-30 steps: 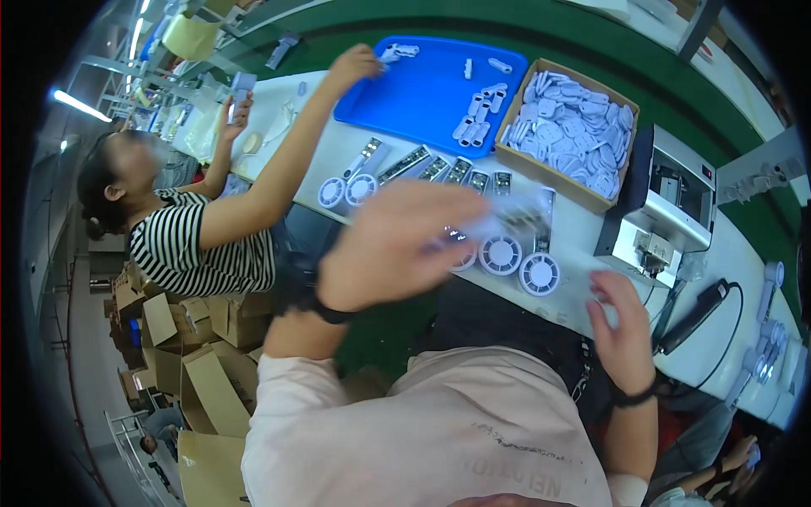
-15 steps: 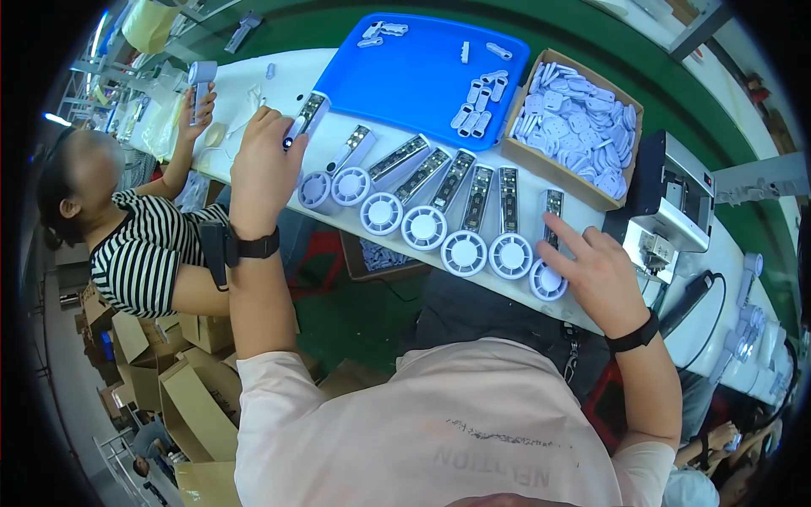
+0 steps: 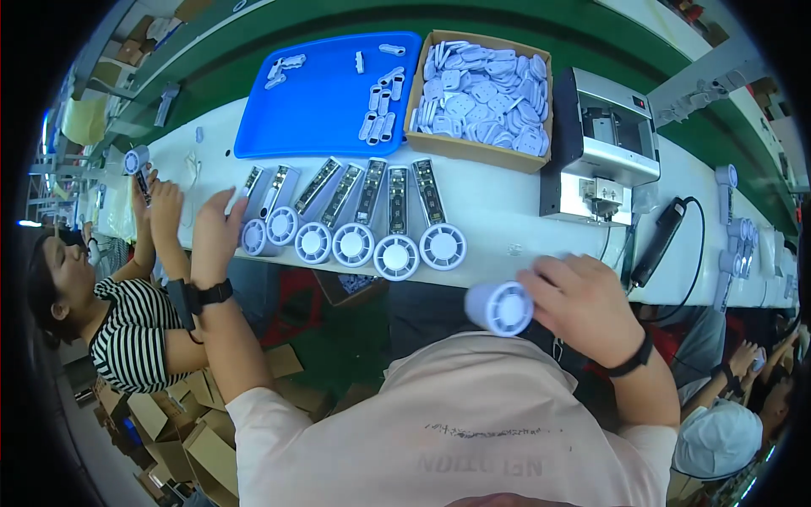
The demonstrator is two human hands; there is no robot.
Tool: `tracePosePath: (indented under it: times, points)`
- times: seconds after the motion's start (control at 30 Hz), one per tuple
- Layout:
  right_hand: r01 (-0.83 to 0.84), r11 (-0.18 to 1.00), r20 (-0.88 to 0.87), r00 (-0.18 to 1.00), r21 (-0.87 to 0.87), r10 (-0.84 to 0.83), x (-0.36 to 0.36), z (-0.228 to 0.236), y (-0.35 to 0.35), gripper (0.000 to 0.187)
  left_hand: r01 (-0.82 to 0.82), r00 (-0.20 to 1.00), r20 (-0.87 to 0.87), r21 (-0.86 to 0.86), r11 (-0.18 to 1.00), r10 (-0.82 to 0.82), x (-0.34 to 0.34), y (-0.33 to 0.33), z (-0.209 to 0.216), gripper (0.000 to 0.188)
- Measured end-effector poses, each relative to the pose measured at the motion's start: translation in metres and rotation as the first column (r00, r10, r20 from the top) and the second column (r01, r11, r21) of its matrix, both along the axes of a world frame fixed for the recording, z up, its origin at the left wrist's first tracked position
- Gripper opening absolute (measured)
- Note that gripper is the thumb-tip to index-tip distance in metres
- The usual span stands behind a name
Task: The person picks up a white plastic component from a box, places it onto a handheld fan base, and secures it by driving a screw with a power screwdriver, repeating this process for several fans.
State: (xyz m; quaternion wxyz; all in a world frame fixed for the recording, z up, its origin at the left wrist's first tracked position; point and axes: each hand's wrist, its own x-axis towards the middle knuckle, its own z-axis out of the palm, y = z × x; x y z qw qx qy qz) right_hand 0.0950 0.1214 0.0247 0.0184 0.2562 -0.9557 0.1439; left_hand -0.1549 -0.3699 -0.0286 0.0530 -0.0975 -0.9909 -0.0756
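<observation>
Several white handheld-fan-like units, with round slotted heads and circuit boards exposed in their handles, lie in a fanned row along the table's near edge. Away from the row's right end, my right hand holds another such unit in front of my body; its slotted head faces up and is slightly blurred. Its handle is hidden by my fingers. At the row's left end, my left hand has thumb and fingers apart, close beside the leftmost unit. I cannot tell whether it touches that unit.
Behind the row are a blue tray with small white parts and a cardboard box of white pieces. Farther right stand a black-and-silver machine and a corded black tool. A co-worker handles a similar unit at left.
My right hand has lifted the rightmost unit from the table and drawn it toward my body. My left hand has come away from a handle at the row's left end. The view has shifted.
</observation>
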Motion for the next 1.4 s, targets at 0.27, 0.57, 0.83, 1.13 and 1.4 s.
tracePosePath:
  times: [0.27, 0.57, 0.83, 1.13, 1.4]
  points:
    - [0.368, 0.926, 0.091, 0.923, 0.082, -0.374, 0.026, -0.034, 0.045, 0.044, 0.316, 0.947, 0.069, -0.024, 0.948, -0.314, -0.021, 0.213, 0.019, 0.031]
    - [0.64, 0.697, 0.095, 0.755, -0.323, -0.649, 0.086, -0.03, 0.079, 0.046, 0.331, 0.874, 0.372, 0.015, 0.943, -0.313, -0.086, 0.18, -0.012, 0.048]
    - [0.539, 0.456, 0.369, 0.833, -0.709, -0.411, 0.072, -0.011, 0.061, 0.038, 0.416, 0.811, 0.002, 0.7, 0.58, -0.585, 0.11, 0.271, 0.04, 0.025]
    - [0.301, 0.774, 0.059, 0.944, -0.557, -0.325, 0.059, -0.028, 0.08, 0.028, 0.739, 0.522, -0.195, 0.591, 0.325, -0.83, 0.188, 0.351, 0.014, 0.032]
    - [0.243, 0.932, 0.05, 0.97, -0.27, -0.239, 0.035, -0.048, 0.087, 0.022, 0.736, 0.492, -0.061, 0.561, 0.378, -0.868, 0.172, 0.362, -0.021, 0.041]
